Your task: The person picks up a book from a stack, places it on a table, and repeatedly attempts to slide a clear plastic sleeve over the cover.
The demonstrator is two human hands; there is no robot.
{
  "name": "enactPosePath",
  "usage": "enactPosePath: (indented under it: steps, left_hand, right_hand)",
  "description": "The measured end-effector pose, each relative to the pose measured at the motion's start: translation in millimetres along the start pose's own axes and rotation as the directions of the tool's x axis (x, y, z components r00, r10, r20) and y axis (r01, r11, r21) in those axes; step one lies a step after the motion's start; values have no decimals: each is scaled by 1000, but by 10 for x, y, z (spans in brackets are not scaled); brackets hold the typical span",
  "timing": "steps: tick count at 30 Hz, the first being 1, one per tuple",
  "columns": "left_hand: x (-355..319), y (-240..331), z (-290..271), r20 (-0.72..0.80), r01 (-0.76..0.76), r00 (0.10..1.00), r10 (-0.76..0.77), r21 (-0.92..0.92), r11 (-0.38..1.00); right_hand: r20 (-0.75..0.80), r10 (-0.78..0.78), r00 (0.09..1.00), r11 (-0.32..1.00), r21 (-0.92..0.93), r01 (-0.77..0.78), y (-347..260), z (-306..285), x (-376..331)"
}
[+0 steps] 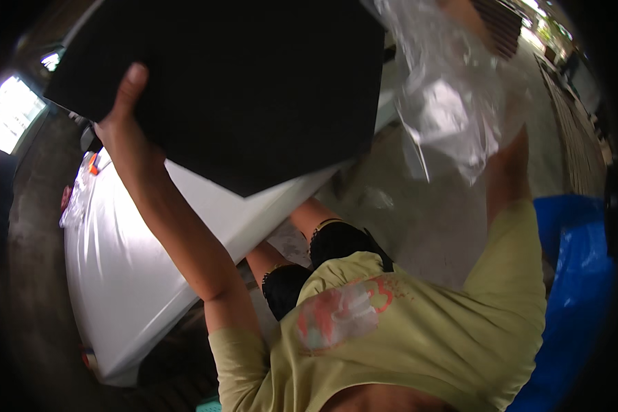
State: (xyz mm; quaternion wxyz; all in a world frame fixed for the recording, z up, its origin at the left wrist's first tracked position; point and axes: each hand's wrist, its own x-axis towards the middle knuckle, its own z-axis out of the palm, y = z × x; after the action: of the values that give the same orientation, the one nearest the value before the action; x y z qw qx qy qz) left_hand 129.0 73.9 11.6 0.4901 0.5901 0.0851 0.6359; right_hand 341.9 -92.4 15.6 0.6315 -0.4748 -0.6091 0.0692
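A large dark black panel (254,89) is raised before me, tilted, one corner pointing down toward my legs. My left hand (126,110) is closed on its left edge, thumb lying across the black face and the other fingers hidden behind it. Crumpled clear plastic wrap (453,103) hangs beside the panel's right edge, in front of my right forearm. At the top edge of the view my right hand (465,19) is partly in sight behind the plastic. Its fingers are blurred and cut off, so what they grip cannot be made out.
Below the panel stands a table covered in white sheeting (123,275), with a small orange item (93,165) at its far left. A blue plastic sheet (573,295) lies at my right. Grey floor (426,226) shows beyond my legs, and ribbed brown material (563,123) lies farther right.
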Motion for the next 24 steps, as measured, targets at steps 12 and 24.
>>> enactPosePath:
  steps: [12, 24]
  left_hand:
    - [-1336, 102, -1495, -342, 291, 921, -185, 290, 912]
    - [-1969, -343, -1880, -486, 373, 858, -169, 360, 855]
  right_hand:
    - [327, 360, 874, 813, 350, -466, 756, 1361, -235]
    - [485, 292, 825, 785, 371, -496, 1470, 1809, -579]
